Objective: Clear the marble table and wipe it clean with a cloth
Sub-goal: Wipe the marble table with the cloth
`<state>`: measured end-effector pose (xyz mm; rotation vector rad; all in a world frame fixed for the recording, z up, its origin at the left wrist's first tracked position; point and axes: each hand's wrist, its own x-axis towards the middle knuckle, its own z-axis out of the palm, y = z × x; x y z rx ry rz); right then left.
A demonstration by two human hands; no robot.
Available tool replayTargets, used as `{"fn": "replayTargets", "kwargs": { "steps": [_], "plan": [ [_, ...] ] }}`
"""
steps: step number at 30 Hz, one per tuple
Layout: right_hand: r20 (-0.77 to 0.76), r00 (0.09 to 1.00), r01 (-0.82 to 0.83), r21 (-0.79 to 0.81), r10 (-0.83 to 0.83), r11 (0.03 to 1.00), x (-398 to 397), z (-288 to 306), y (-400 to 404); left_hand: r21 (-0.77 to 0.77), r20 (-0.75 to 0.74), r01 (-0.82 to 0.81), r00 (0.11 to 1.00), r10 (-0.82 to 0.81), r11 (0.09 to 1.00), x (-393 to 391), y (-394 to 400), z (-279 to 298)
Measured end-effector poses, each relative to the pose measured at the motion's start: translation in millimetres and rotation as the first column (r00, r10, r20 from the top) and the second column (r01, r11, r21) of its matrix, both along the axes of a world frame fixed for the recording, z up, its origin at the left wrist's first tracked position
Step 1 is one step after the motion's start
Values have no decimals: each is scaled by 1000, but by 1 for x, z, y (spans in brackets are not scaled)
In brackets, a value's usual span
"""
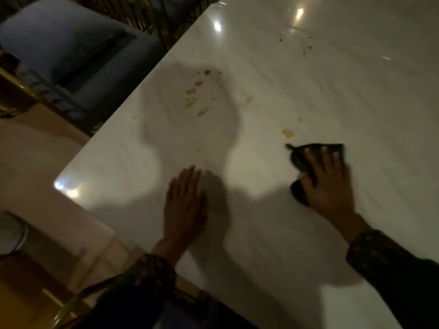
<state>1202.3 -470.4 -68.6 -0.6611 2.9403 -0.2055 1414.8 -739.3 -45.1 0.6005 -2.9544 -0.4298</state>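
Dark patterned sleeves (380,255) enter from the bottom edge, cut off by the frame, and the lap between them is too dim to make out. Both hands lie on the glossy white marble surface (308,96). On the left, the left hand (184,205) rests flat, fingers straight and close together, holding nothing, its own shadow just beside it. On the right, the right hand (329,181) presses down on a dark crumpled cloth (306,160), fingers spread over the top of it and thumb against its near edge; much of the cloth is hidden under the palm, and motion blur smears both, so its weave and true colour cannot be told. Just beyond the cloth sits a yellowish-brown smear (288,133). Farther out, inside the shadow of the person's head, a cluster of brownish stains (196,91) is scattered, and smaller specks (306,49) lie well apart near the far end, beside bright lamp reflections. A blue cushioned chair with a gold metal frame (71,55) stands off the surface's left edge, partly cut off. Another gold chair frame (66,312) shows at the lower left, dim and incomplete.
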Motion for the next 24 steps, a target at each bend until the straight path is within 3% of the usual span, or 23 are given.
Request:
{"fn": "replayTargets", "kwargs": {
  "steps": [3,7,10,13,16,19,21,24],
  "plan": [
    [52,972,228,23,-229,973,-19,2,11,-41,59,-140,988,142,989,16,-92,0],
    [46,955,290,40,-292,956,21,-2,-28,-87,73,-271,958,277,959,35,-173,1],
    [-51,990,132,-20,-133,991,82,-5,-94,-41,89,-294,951,296,955,37,-185,-5],
    [-42,995,-95,-85,91,992,157,0,-170,-12,96,-324,941,323,946,37,-183,-12],
    [6,902,-432,-45,433,901,212,3,-202,3,100,-310,946,309,951,39,-185,-11],
    [35,837,-544,-65,547,836,192,4,-177,3,73,-292,954,291,956,38,-189,-11],
    [21,887,-460,-59,461,886,149,2,-157,18,73,-286,956,284,958,40,-192,-11],
    [-37,994,-104,-14,104,994,65,-3,-135,28,60,-270,962,268,962,43,-191,-14]
  ]
}}
